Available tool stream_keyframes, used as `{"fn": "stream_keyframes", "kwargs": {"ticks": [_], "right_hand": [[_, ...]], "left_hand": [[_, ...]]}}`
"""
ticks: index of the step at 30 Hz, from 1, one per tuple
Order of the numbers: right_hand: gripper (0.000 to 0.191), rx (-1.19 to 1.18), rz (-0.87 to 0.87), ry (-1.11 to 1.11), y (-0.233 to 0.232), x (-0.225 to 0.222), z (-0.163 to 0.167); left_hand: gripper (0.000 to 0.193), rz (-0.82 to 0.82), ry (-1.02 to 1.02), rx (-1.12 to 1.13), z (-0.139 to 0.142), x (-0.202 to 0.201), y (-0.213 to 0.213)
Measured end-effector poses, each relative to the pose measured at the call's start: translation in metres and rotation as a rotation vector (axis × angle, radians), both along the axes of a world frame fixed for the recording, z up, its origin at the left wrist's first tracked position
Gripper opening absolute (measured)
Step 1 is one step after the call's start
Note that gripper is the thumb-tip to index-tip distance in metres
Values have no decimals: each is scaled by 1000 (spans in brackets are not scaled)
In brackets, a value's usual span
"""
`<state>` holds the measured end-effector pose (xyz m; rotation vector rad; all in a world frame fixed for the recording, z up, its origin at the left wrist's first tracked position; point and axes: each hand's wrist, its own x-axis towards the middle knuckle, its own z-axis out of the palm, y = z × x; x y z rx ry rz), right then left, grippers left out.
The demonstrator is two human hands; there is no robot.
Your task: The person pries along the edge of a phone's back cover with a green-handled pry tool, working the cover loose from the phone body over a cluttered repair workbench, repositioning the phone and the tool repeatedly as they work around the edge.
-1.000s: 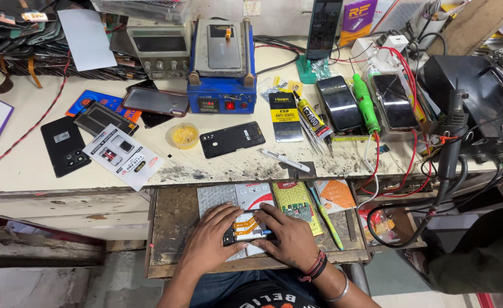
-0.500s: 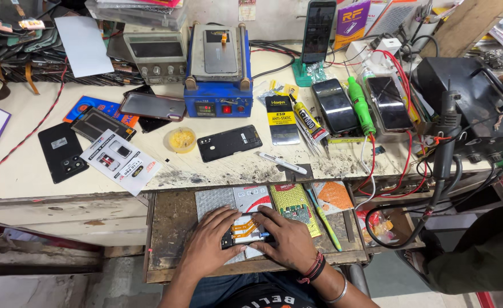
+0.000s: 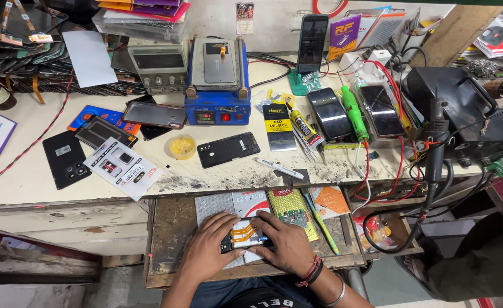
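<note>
Between both hands, opened phone (image 3: 244, 235)

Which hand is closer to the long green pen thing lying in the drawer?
Right. The right hand rests just left of the green pen-like tool in the drawer. The left hand sits farther left, on the other side of the opened phone.

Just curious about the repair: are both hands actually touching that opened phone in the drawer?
Touching. The head view shows the left hand and the right hand pressed on either end of the opened phone.
</note>
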<state>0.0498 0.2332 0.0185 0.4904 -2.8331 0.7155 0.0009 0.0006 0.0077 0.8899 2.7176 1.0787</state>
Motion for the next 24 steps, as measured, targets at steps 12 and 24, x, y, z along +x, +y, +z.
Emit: {"fn": "stream_keyframes", "kwargs": {"ticks": [12,24], "right_hand": [[64,-17,13,46,-1,0,-2],[66,-22,14,30,-2,0,-2]], "left_hand": [[77,-35,98,42,-12,0,-3],[78,-32,101,66,-11,0,-5]]}}
